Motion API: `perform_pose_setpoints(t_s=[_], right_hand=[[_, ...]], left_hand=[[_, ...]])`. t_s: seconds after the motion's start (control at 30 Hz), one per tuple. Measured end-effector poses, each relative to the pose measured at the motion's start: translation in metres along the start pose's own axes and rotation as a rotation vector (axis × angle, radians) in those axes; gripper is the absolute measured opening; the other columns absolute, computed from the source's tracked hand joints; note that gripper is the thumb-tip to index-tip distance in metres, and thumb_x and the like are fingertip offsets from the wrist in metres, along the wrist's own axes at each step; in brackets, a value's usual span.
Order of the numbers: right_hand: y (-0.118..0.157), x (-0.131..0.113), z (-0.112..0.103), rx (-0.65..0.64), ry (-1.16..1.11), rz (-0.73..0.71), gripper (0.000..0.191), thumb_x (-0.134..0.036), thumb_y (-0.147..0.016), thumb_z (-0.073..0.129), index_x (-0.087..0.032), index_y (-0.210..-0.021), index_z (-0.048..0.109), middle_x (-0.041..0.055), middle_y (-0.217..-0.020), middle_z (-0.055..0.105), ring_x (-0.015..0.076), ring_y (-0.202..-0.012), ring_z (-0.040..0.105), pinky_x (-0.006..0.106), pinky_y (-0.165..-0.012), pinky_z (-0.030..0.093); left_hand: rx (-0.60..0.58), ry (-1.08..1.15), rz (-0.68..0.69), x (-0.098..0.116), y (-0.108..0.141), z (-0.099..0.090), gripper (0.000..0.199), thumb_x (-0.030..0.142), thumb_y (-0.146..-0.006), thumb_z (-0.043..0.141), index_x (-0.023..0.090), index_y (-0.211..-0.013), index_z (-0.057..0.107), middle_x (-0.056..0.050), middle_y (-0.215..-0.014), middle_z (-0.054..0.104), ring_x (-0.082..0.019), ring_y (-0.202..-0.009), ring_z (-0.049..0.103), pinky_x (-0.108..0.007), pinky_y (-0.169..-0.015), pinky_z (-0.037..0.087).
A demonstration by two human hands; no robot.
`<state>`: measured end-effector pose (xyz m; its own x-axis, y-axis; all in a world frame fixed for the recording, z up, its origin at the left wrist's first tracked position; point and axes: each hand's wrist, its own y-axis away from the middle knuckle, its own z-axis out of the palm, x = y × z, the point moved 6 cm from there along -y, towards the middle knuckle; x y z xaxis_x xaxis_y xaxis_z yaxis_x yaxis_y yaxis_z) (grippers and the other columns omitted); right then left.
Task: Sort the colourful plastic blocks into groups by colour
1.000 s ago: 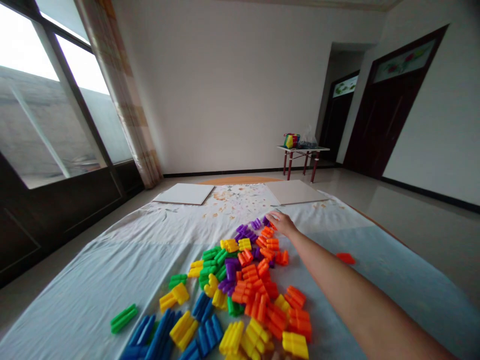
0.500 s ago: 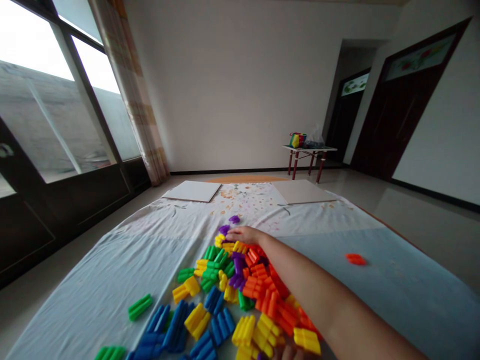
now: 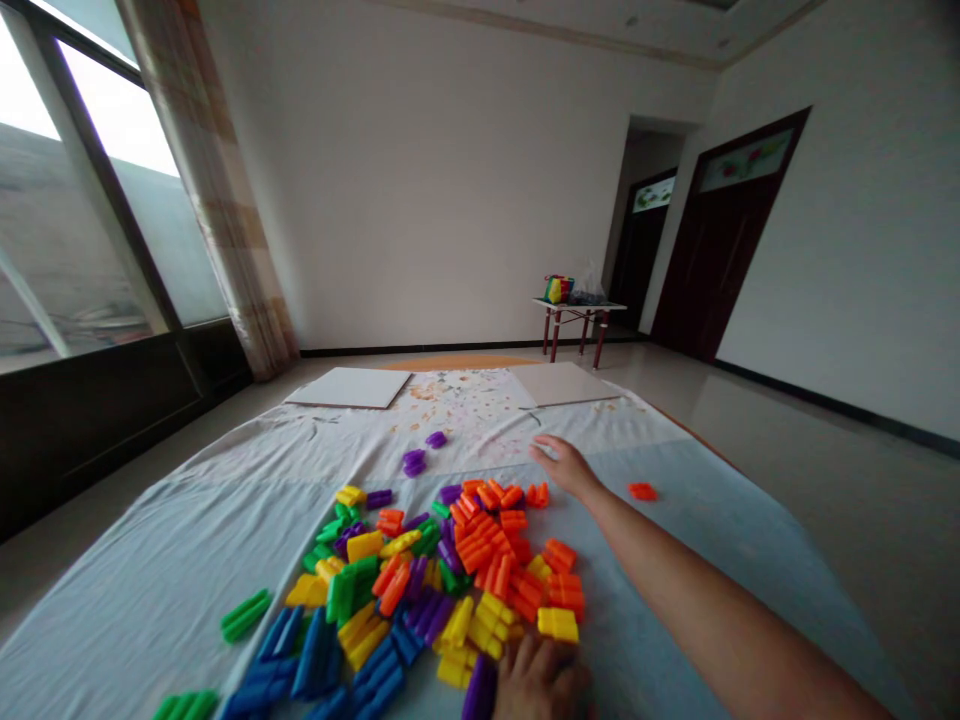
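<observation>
A loose pile of plastic building blocks lies before me on the cloth. My right hand (image 3: 561, 464) reaches past the pile's far right side, fingers stretched out and holding nothing. Nearest to it are the orange blocks (image 3: 487, 530). At the bottom edge, partly cut off, is my left hand (image 3: 541, 682), its fingers bent downward; what lies under them is hidden. It is beside a purple block (image 3: 478, 690) and close to yellow blocks (image 3: 491, 622). Blue blocks (image 3: 315, 655) and green blocks (image 3: 351, 590) form the pile's left part.
Two purple blocks (image 3: 414, 462) lie beyond the pile. A single orange block (image 3: 643, 491) sits apart at right, a green block (image 3: 246, 615) at left. Two flat boards, a white one (image 3: 352, 387) and a beige one (image 3: 562, 384), rest at the table's far end.
My right hand has left the far tip of the pile and moved right, open. Orange and purple blocks now show among the green and yellow ones. More of my left hand is in view.
</observation>
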<state>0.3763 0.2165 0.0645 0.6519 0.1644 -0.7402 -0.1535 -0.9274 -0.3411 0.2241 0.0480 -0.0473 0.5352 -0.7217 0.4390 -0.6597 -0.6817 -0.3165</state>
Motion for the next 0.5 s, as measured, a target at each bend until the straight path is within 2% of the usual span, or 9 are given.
perform_pose_setpoints(t_s=[0.07, 0.1, 0.13, 0.2, 0.23, 0.3, 0.4, 0.47, 0.5], right_hand=[[0.016, 0.072, -0.056, 0.143, 0.246, 0.316, 0.042, -0.049, -0.078, 0.054, -0.019, -0.105, 0.067, 0.0132, -0.116, 0.063, 0.028, -0.113, 0.054, 0.043, -0.098, 0.039], [0.028, 0.1, -0.075, 0.173, 0.328, 0.442, 0.045, -0.051, -0.077, 0.054, -0.018, -0.105, 0.067, 0.0152, -0.116, 0.062, 0.0303, -0.111, 0.055, 0.045, -0.094, 0.041], [0.037, 0.118, -0.086, 0.189, 0.36, 0.496, 0.046, -0.052, -0.076, 0.053, -0.017, -0.104, 0.067, 0.0167, -0.114, 0.063, 0.031, -0.109, 0.057, 0.044, -0.091, 0.044], [0.045, 0.128, -0.081, 0.134, 0.307, 0.43, 0.045, -0.051, -0.077, 0.052, -0.017, -0.102, 0.067, 0.0172, -0.114, 0.063, 0.0305, -0.108, 0.057, 0.044, -0.091, 0.043], [0.045, 0.123, -0.068, 0.089, 0.258, 0.363, 0.043, -0.049, -0.078, 0.052, -0.017, -0.102, 0.067, 0.0165, -0.115, 0.063, 0.029, -0.108, 0.057, 0.042, -0.093, 0.043], [0.038, 0.1, -0.027, -0.004, 0.167, 0.243, 0.039, -0.046, -0.078, 0.054, -0.019, -0.104, 0.066, 0.0128, -0.116, 0.063, 0.0244, -0.108, 0.058, 0.036, -0.095, 0.042], [0.025, 0.046, 0.047, -0.13, 0.068, 0.099, 0.042, -0.049, -0.075, 0.059, -0.019, -0.104, 0.067, 0.0078, -0.112, 0.066, 0.0215, -0.107, 0.058, 0.03, -0.094, 0.043], [0.025, 0.004, 0.094, -0.268, -0.076, -0.048, 0.043, -0.051, -0.078, 0.055, -0.017, -0.101, 0.067, 0.0077, -0.105, 0.068, 0.0225, -0.1, 0.061, 0.033, -0.092, 0.044], [0.028, -0.014, 0.114, -0.345, -0.14, -0.07, 0.044, -0.052, -0.079, 0.054, -0.017, -0.101, 0.067, 0.0062, -0.1, 0.069, 0.0224, -0.096, 0.062, 0.034, -0.088, 0.046]], left_hand=[[0.035, -0.006, 0.019, 0.0, -0.001, 0.004, 0.025, 0.047, -0.075, 0.062, 0.033, -0.095, 0.065, 0.001, -0.101, 0.068, -0.022, -0.095, 0.058, -0.036, -0.085, 0.042], [0.06, -0.01, 0.008, 0.0, -0.001, 0.005, 0.022, 0.045, -0.075, 0.063, 0.033, -0.094, 0.065, 0.003, -0.1, 0.068, -0.021, -0.095, 0.058, -0.036, -0.085, 0.041], [0.085, -0.015, -0.012, 0.001, -0.001, 0.004, 0.02, 0.044, -0.075, 0.063, 0.033, -0.091, 0.065, 0.004, -0.099, 0.068, -0.02, -0.095, 0.058, -0.036, -0.085, 0.04], [0.104, -0.022, -0.039, 0.002, -0.001, 0.003, 0.017, 0.042, -0.073, 0.066, 0.033, -0.088, 0.065, 0.006, -0.098, 0.068, -0.02, -0.094, 0.057, -0.036, -0.084, 0.039], [0.097, -0.022, -0.04, 0.003, -0.001, 0.002, 0.016, 0.041, -0.072, 0.067, 0.033, -0.086, 0.065, 0.007, -0.098, 0.068, -0.019, -0.093, 0.057, -0.036, -0.083, 0.039], [0.058, -0.011, -0.012, 0.002, -0.001, 0.001, 0.016, 0.038, -0.072, 0.067, 0.035, -0.087, 0.065, 0.007, -0.1, 0.068, -0.019, -0.094, 0.057, -0.036, -0.084, 0.039], [-0.03, 0.021, 0.072, -0.002, 0.0, 0.003, 0.018, 0.035, -0.077, 0.061, 0.036, -0.094, 0.064, 0.005, -0.106, 0.067, -0.02, -0.097, 0.056, -0.036, -0.086, 0.04], [-0.079, 0.031, 0.098, -0.006, 0.001, 0.009, 0.021, 0.037, -0.077, 0.06, 0.036, -0.097, 0.065, 0.004, -0.109, 0.066, -0.022, -0.098, 0.055, -0.037, -0.085, 0.041], [-0.098, 0.031, 0.09, -0.008, 0.001, 0.014, 0.021, 0.039, -0.076, 0.06, 0.036, -0.096, 0.065, 0.003, -0.108, 0.066, -0.023, -0.097, 0.055, -0.038, -0.084, 0.043]])
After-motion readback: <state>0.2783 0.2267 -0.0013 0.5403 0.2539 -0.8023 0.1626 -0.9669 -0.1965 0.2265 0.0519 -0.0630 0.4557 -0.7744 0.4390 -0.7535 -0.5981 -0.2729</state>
